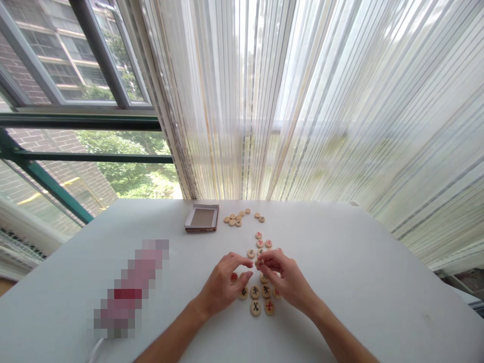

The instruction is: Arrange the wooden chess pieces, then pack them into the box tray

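Box (pixel 201 218) lies on table (pixel 378 282), left of loose discs (pixel 235 218), behind marked discs (pixel 260 292)

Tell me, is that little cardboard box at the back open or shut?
Open: the cardboard box lies without a lid, its bare inside showing.

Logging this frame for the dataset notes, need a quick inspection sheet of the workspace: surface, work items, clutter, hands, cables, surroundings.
Surface: white table, bare parts look clean.
Work items: round wooden game pieces with red or black marks, face up, grouped under and just beyond the hands; a blank-side-up batch lies farther back.
Clutter: shallow cardboard box near the far edge; a blurred-out pinkish object on the left.
Hands: left hand and right hand meet fingertip to fingertip over the pieces; whether either pinches one cannot be told.
Cables: nothing seen.
Surroundings: sheer striped curtain, open window with brick building and trees outside.
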A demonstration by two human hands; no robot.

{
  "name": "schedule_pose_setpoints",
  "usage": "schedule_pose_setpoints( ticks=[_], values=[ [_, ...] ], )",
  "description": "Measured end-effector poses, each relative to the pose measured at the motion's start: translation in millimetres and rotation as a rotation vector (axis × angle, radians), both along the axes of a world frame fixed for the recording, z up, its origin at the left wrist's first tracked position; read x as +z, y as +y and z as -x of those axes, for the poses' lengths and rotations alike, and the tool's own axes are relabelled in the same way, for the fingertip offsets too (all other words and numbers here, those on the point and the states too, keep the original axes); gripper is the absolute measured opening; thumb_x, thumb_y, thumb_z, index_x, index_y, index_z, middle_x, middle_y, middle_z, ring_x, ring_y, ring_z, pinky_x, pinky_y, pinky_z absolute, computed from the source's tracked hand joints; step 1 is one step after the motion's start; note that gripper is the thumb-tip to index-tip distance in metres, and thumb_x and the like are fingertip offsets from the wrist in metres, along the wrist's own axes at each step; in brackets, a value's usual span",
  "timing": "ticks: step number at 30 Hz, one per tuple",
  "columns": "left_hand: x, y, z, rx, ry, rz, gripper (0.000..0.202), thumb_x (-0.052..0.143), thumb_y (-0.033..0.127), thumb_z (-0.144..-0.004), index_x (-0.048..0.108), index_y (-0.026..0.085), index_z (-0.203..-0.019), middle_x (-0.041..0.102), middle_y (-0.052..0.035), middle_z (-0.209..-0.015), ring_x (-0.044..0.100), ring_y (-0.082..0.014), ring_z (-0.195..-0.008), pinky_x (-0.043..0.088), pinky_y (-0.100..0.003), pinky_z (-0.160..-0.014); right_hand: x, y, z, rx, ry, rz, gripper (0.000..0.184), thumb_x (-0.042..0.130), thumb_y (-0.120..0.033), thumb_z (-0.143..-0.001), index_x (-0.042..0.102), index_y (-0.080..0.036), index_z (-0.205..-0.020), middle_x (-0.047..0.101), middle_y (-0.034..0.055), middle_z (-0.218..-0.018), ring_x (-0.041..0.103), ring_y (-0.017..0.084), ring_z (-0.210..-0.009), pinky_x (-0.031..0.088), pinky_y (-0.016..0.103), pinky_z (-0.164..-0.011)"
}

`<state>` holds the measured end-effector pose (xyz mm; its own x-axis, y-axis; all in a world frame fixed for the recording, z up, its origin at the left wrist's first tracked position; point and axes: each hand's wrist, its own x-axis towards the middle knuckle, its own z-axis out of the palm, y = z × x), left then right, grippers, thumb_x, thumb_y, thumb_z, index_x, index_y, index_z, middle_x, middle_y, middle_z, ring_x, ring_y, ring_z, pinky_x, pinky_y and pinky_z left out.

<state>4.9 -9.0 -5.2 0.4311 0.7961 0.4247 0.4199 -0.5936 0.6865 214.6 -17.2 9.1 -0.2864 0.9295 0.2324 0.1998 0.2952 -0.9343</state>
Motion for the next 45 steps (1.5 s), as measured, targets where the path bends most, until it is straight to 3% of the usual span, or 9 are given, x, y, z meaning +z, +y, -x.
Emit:
schedule_pose_setpoints(
  ticks=[6,11,14,28,45],
  values=[
    [0.7,2.5,3.9,-0.012,0.113,-0.016,0.016,0.059,0.016,-0.087,0.065,0.024,-0.100,0.069,-0.0017,-0.095,0.059,-0.0200,-0.096,0.044,-0.034,-0.088,-0.6,-2.1,3.1,-0.057,-0.250,-0.121,0.014,0.054,-0.029,-0.095,0.067,-0.024,-0.092,0.066,0.0022,-0.084,0.061,0.017,-0.077,0.051,0.028,-0.067],
    [0.6,8.4,9.3,-0.010,0.171,0.000,0.012,0.061,0.016,-0.086,0.066,0.023,-0.094,0.070,-0.0011,-0.088,0.059,-0.0202,-0.093,0.042,-0.036,-0.088,-7.4,-4.4,6.9,-0.052,-0.410,-0.226,0.007,0.063,-0.022,-0.090,0.069,-0.026,-0.088,0.068,0.0001,-0.082,0.059,0.019,-0.084,0.046,0.033,-0.083],
    [0.0,9.8,9.8,-0.007,0.175,0.010,0.011,0.061,0.016,-0.086,0.066,0.023,-0.093,0.070,-0.0008,-0.088,0.059,-0.0197,-0.092,0.041,-0.035,-0.087,-10.9,-5.9,8.9,-0.054,-0.467,-0.240,0.007,0.065,-0.020,-0.089,0.070,-0.026,-0.088,0.068,0.0004,-0.080,0.057,0.020,-0.085,0.046,0.031,-0.078],
    [0.5,8.1,9.5,-0.010,0.243,0.016,0.009,0.063,0.016,-0.085,0.067,0.024,-0.088,0.069,0.0011,-0.085,0.058,-0.0184,-0.088,0.039,-0.033,-0.083,-11.6,-5.0,11.2,-0.126,-0.582,-0.303,0.006,0.066,-0.020,-0.089,0.067,-0.025,-0.085,0.069,0.0000,-0.082,0.055,0.021,-0.087,0.044,0.031,-0.080],
    [2.8,8.9,9.4,-0.009,0.242,0.035,0.008,0.062,0.018,-0.086,0.069,0.023,-0.088,0.069,-0.0001,-0.083,0.058,-0.0186,-0.087,0.040,-0.033,-0.083,-11.2,-4.4,10.7,-0.090,-0.664,-0.349,0.010,0.063,-0.021,-0.091,0.070,-0.026,-0.088,0.069,0.0010,-0.083,0.055,0.021,-0.089,0.043,0.033,-0.082]
  ],
)
